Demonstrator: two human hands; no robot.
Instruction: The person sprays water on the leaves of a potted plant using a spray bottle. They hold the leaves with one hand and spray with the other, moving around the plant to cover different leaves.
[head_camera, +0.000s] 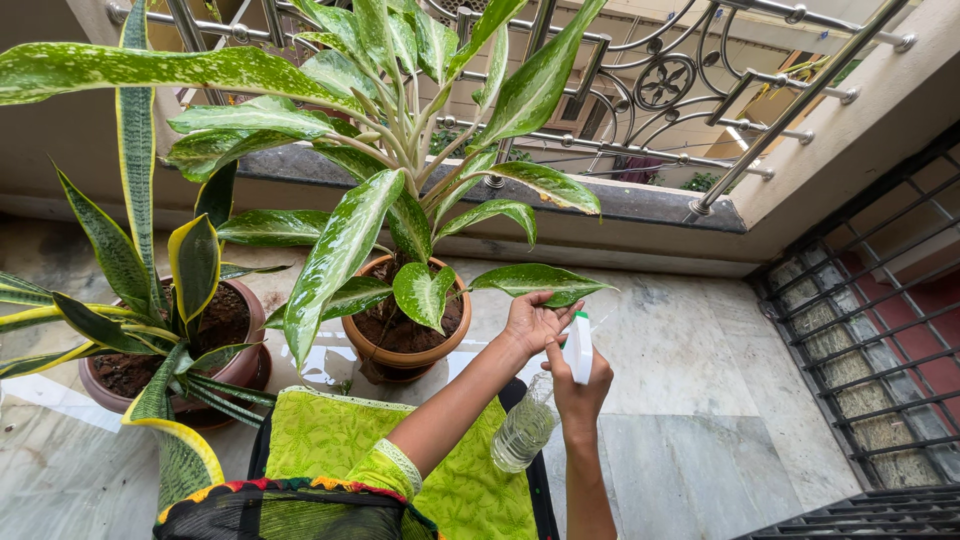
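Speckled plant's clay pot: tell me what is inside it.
Inside the clay pot lies dark soil, with the plant's pale stems rising from it. Broad speckled leaves cover much of the soil, and the roots cannot be seen.

Head view, soft overcast daylight, even exposure; light enters from the open side beyond the railing (640, 90) at top. No hard shadows: only faint, diffuse shade on the floor (700, 400) under the pots and beneath the ledge (600, 200). Mild sheen on the glossy speckled leaves (340, 250) and a pale reflection patch on the wet-looking floor near its left edge. Wide-angle distortion: railing bars and grille (880, 350) at right bow outward toward the corners. Focus sharp center; bkgd bldgs past the railing slightly soft. No motion blur.
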